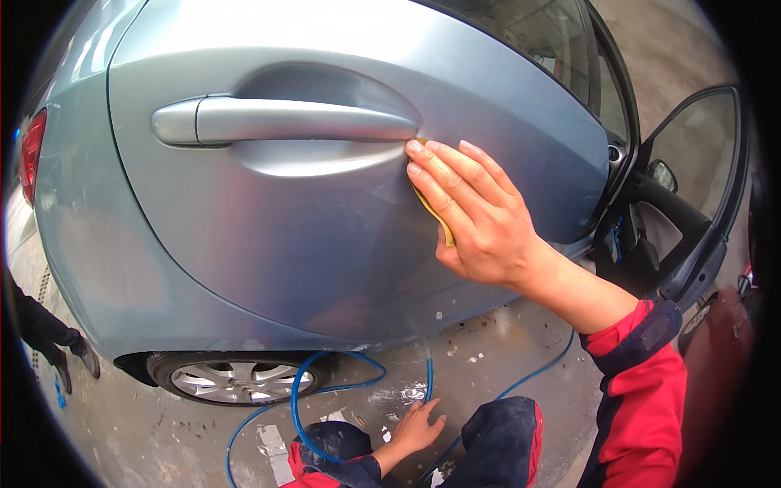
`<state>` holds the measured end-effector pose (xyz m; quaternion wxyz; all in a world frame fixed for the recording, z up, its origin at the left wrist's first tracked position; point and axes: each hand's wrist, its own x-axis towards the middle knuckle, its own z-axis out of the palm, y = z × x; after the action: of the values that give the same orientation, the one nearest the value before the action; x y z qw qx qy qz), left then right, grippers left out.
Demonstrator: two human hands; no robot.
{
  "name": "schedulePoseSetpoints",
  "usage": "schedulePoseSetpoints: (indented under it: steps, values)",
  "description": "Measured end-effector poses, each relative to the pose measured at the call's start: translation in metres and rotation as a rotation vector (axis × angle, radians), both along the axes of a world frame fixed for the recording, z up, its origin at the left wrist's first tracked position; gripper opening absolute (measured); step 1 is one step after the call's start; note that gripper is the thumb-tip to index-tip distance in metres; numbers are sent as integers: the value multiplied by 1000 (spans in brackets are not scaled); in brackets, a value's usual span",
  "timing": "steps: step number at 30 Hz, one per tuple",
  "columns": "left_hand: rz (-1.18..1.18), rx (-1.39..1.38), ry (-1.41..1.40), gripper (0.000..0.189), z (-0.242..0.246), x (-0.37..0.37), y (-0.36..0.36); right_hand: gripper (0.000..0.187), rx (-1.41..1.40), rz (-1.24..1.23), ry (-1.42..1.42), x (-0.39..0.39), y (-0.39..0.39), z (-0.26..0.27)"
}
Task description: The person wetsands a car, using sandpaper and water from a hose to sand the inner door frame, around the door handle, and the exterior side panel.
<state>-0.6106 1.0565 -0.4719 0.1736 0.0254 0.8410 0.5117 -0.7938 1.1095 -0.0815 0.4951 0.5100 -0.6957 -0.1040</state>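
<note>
My right hand [482,213] lies against the silver-blue door panel [293,244] of a car, just below the front end of the door handle [305,119]. Under its fingers is a folded yellow sheet, apparently sandpaper [440,215], with only the edges showing. Low down between my knees, my left hand [418,427] holds a blue hose [429,378] whose open end points up towards the door's lower edge. Part of the hose behind the left hand is hidden.
The rear wheel [241,381] stands at lower left, with hose loops beside it. An open front door [695,177] juts out at right, near a dark red car [720,348]. Another person's legs [52,332] are at far left. The concrete floor [183,439] looks wet.
</note>
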Motion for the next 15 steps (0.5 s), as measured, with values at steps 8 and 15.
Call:
schedulePoseSetpoints:
  steps: [8, 15]
  values:
    - [62, -18, 192, 59, -29, -2, 13, 90, 81, 132, -102, 3, -18, 10]
    - [82, -6, 152, 59, -23, 1, 8, 91, 106, 206, -160, 7, -32, 1]
